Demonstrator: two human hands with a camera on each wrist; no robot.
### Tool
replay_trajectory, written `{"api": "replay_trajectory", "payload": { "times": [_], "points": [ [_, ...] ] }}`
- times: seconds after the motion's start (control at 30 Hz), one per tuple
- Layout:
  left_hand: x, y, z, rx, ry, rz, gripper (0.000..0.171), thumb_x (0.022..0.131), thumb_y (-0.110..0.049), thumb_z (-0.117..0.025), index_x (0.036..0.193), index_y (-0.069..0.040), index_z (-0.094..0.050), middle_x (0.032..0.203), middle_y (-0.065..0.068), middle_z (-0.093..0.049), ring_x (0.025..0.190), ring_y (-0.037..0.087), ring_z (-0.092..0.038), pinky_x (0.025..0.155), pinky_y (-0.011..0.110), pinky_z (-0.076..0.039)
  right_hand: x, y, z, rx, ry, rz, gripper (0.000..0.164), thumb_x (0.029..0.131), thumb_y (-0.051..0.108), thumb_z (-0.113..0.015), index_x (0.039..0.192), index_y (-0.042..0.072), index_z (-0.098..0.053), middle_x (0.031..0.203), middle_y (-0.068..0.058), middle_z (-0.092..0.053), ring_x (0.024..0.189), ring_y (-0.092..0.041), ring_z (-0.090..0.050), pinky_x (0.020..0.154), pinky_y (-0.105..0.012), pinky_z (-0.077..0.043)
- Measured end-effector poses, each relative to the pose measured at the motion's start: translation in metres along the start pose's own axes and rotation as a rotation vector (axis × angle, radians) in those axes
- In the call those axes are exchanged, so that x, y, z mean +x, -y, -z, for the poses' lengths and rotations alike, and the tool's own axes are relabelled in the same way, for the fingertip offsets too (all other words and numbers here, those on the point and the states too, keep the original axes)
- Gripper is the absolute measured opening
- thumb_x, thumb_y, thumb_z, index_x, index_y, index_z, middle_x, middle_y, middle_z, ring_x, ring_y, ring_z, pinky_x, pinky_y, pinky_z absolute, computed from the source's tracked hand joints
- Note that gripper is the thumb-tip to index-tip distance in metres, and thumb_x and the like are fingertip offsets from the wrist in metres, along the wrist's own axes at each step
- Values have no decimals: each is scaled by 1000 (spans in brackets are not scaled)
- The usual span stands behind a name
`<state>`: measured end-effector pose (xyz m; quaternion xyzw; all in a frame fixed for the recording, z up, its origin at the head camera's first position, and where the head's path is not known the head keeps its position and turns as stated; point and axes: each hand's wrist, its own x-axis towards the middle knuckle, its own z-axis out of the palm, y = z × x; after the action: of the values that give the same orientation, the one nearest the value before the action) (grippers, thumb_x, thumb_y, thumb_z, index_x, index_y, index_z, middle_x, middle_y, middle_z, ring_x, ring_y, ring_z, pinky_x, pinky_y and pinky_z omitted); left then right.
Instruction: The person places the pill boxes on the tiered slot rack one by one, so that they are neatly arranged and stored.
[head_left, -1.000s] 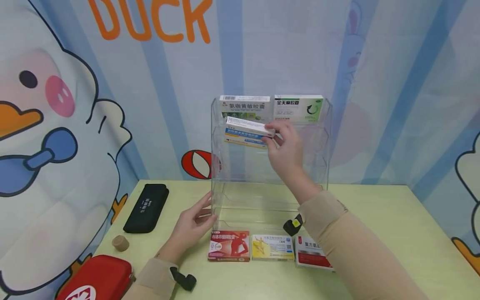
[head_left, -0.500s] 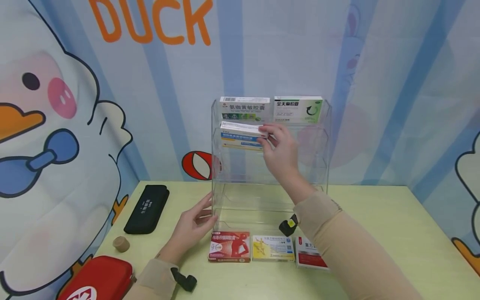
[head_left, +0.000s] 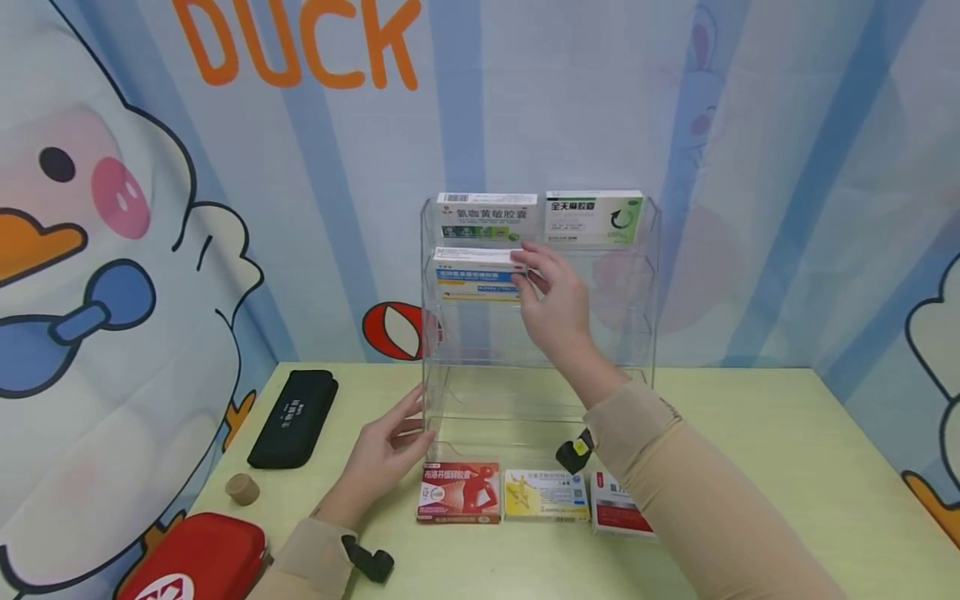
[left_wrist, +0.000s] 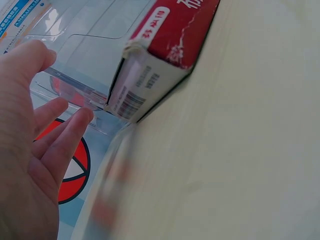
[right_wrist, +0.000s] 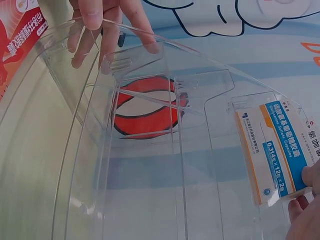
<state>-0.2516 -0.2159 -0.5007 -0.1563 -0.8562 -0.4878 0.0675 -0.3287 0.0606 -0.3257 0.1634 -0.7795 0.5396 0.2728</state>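
My right hand pinches the right end of a white, blue and yellow medicine box between thumb and fingers. That box stands in the left of the second tier of a clear acrylic display rack; the right wrist view shows its printed front behind the clear lip. My left hand rests against the rack's lower left side, fingers extended and thumb apart, as the left wrist view shows too. Above, the top tier bears a grey-white medicine box and a white and green one.
In front of the rack lie a red medicine box, a yellow-white one and a red-white one, partly hidden by my right forearm. A black case, a small wooden cylinder and a red pouch lie on the left.
My right hand has moved left and slightly down with the medicine box, which has gone from tilted to level in the second tier. The left hand has stayed at the rack's side.
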Motion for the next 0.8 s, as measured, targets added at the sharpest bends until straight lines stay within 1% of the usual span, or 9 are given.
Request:
{"api": "replay_trajectory", "payload": {
  "times": [0.13,0.2,0.27,0.33,0.43,0.5,0.57,0.67,0.8],
  "points": [
    [-1,1,0,-8,0,-10,73,95,-38,-73,155,-51,-34,147,2,-61,121,22,-70,99,31,-60,-6,1,3,4,-13,-27,40,95,7,-70,135,11,-64,150,-3,-56,135,-19,-57,110,-25,-52],
    [-1,0,0,-11,1,-13,73,95,-38,-73,155,-50,-34,148,3,-60,121,22,-70,99,31,-60,-11,2,5,11,-31,-31,40,96,10,-70,135,11,-63,147,-4,-57,131,-21,-60,109,-28,-54],
    [-1,0,0,-14,1,-15,72,95,-38,-72,155,-49,-34,148,3,-60,122,22,-70,99,31,-60,-17,2,8,21,-40,-26,40,96,14,-71,135,9,-62,143,-8,-59,128,-24,-62,108,-33,-56],
    [-1,0,0,-16,1,-19,72,95,-38,-72,155,-48,-34,148,4,-60,122,23,-70,99,32,-60,-24,2,11,33,-28,-22,42,96,16,-70,136,7,-60,140,-10,-60,126,-27,-63,108,-39,-56],
    [0,0,0,-16,-1,-21,72,95,-38,-73,155,-49,-34,147,3,-61,121,22,-70,99,32,-60,-37,2,19,64,21,-18,46,97,19,-70,139,5,-57,140,-14,-58,127,-31,-62,109,-45,-55],
    [0,1,0,-16,-3,-22,72,95,-37,-73,155,-50,-35,147,3,-61,121,21,-70,99,31,-60,-46,1,25,81,59,-17,49,97,20,-70,141,7,-55,142,-13,-58,128,-32,-61,110,-45,-54],
    [0,1,0,-15,-2,-21,72,95,-37,-73,155,-50,-34,147,2,-61,121,21,-70,99,31,-60,-56,0,32,87,96,-17,51,97,20,-71,144,10,-54,142,-11,-59,129,-31,-62,110,-43,-54],
    [0,1,-1,-5,-2,-17,72,95,-38,-72,154,-51,-34,147,2,-61,121,21,-70,99,31,-60,-70,-3,44,66,144,-11,56,96,21,-72,148,16,-51,143,-6,-60,128,-27,-63,109,-38,-54],
    [0,1,-1,1,-5,-8,72,95,-39,-73,154,-51,-34,146,2,-61,121,22,-70,99,32,-60,-89,-8,60,25,204,-2,63,95,21,-74,152,21,-46,143,-5,-61,127,-23,-64,108,-33,-54]
  ]
}}
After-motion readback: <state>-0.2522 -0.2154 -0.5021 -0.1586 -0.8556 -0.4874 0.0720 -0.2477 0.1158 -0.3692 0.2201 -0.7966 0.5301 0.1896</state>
